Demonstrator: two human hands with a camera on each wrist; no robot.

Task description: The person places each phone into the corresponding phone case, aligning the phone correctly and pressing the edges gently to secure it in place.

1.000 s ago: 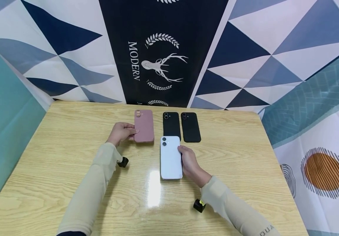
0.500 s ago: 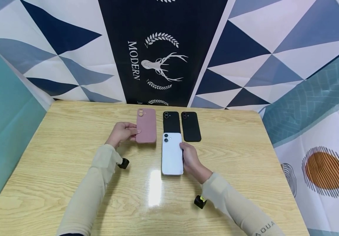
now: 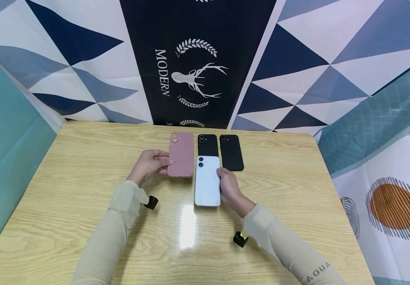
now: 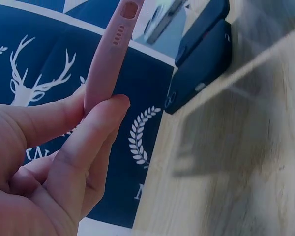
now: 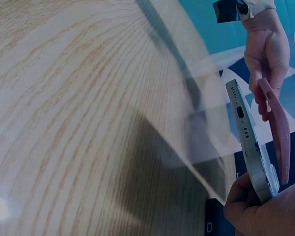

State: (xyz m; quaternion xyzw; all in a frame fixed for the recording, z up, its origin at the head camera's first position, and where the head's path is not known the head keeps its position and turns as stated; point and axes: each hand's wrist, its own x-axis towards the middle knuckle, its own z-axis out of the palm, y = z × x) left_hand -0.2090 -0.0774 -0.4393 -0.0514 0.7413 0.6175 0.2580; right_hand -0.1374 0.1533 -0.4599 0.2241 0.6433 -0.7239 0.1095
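My left hand [image 3: 151, 164] pinches a pink phone case [image 3: 181, 154] by its left side, thumb on the back face. In the left wrist view the case [image 4: 108, 61] is seen edge-on, its port cutout and speaker holes showing. My right hand [image 3: 230, 186] grips a white smartphone [image 3: 207, 182] by its right edge, camera side up, above the table. From the right wrist view the phone's bottom edge [image 5: 243, 125] with its charging port faces the camera, and the pink case is just beyond it. The two are close but apart.
Two black phones or cases lie side by side at the back: the left black one [image 3: 207, 145] is partly hidden by the white phone, the right black one [image 3: 231, 152] shows whole. A wooden table [image 3: 65, 190] carries them, with a patterned cloth [image 3: 194, 99] behind.
The pink case in my left hand has shifted right, toward the phone. My right hand has moved the white phone slightly farther from me, covering more of the left black one.
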